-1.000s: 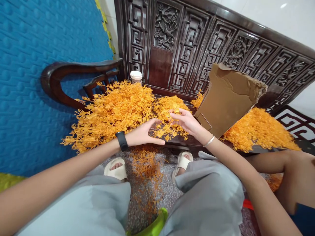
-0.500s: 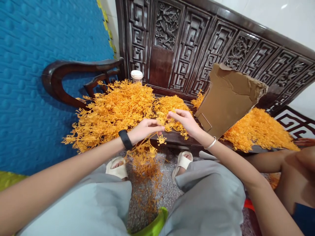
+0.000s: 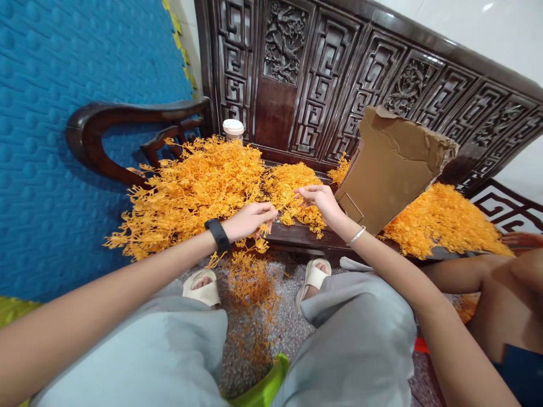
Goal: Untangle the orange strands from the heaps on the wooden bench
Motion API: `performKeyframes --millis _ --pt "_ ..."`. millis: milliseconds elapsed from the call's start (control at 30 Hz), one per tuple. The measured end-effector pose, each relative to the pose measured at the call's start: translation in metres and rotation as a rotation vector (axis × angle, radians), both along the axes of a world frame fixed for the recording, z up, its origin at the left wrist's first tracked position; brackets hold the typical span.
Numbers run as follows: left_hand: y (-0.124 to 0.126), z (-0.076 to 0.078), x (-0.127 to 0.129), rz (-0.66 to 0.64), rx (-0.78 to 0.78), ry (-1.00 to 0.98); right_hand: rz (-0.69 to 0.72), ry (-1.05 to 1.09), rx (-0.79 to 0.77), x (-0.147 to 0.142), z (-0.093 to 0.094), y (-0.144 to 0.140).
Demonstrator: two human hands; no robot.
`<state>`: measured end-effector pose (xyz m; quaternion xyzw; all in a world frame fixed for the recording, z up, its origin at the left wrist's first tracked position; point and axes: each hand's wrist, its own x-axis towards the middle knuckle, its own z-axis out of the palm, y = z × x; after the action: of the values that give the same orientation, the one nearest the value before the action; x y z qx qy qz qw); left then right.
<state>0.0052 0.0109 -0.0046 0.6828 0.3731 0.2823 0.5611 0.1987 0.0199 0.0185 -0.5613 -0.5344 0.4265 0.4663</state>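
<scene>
At the bench's front edge, I watch the left hand (image 3: 248, 220) pinch an orange plastic sprig (image 3: 254, 244) while the right hand (image 3: 322, 199) pinches another from the small pile (image 3: 292, 189) beside the cardboard (image 3: 390, 169).

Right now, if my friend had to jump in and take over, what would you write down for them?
Left hand: closed on a small orange plastic sprig at the front edge of the carved wooden bench.
Right hand: fingers pinching into the small middle pile of sprigs.
Things: big loose heap on the bench to the left; another heap to the right, behind a torn cardboard piece; sprigs lie on the floor between the feet. A white-lidded cup stands at the back.
Done and left: hard to tell; most sprigs are in heaps.
</scene>
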Motion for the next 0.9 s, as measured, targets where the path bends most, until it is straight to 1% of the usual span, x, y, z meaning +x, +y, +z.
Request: performKeyframes --millis 100,200,267,300,333,367,400,433,467,533,600,700,767,833,867,900 --pt "0.000 0.003 0.005 0.023 -0.017 -0.021 -0.007 -0.031 0.009 -0.003 0.001 0.007" --pt "-0.002 0.005 0.014 0.080 -0.106 -0.088 -0.014 -0.082 0.055 -0.002 0.001 0.024" --pt "-0.007 0.002 0.020 0.110 -0.166 -0.106 -0.087 -0.146 0.111 0.009 -0.001 0.042" --pt "-0.010 -0.001 0.022 0.103 -0.190 -0.093 -0.150 -0.173 0.140 0.018 -0.002 0.053" --pt "-0.014 -0.006 0.025 0.084 -0.209 -0.067 -0.244 -0.207 0.169 0.031 -0.004 0.063" --pt "-0.018 -0.010 0.027 0.036 -0.228 -0.036 -0.327 -0.222 0.189 0.046 -0.005 0.072" --pt "-0.022 -0.015 0.028 -0.012 -0.244 -0.006 -0.375 -0.213 0.188 0.062 -0.008 0.080" --pt "-0.025 -0.020 0.029 -0.056 -0.250 0.002 -0.405 -0.216 0.184 0.078 -0.011 0.087" --pt "-0.027 -0.024 0.029 -0.090 -0.255 0.004 -0.393 -0.235 0.188 0.093 -0.015 0.091" --pt "-0.028 -0.030 0.026 -0.118 -0.264 -0.011 -0.402 -0.225 0.147 0.115 -0.026 0.096" --pt "-0.026 -0.036 0.019 -0.109 -0.269 -0.013 -0.367 -0.222 0.096 0.126 -0.037 0.096" --pt "-0.018 -0.045 0.005 -0.081 -0.258 0.028 -0.238 -0.314 0.058 0.126 -0.046 0.098" --pt "-0.012 -0.051 -0.005 -0.061 -0.239 0.041 -0.169 -0.450 0.120 0.117 -0.044 0.102" --pt "-0.008 -0.053 -0.013 -0.048 -0.219 0.043 -0.094 -0.572 0.218 0.101 -0.037 0.105" --pt "-0.007 -0.053 -0.016 -0.045 -0.210 0.047 -0.031 -0.603 0.241 0.090 -0.032 0.104" --pt "-0.006 -0.052 -0.018 -0.044 -0.201 0.054 0.055 -0.609 0.233 0.077 -0.027 0.102"
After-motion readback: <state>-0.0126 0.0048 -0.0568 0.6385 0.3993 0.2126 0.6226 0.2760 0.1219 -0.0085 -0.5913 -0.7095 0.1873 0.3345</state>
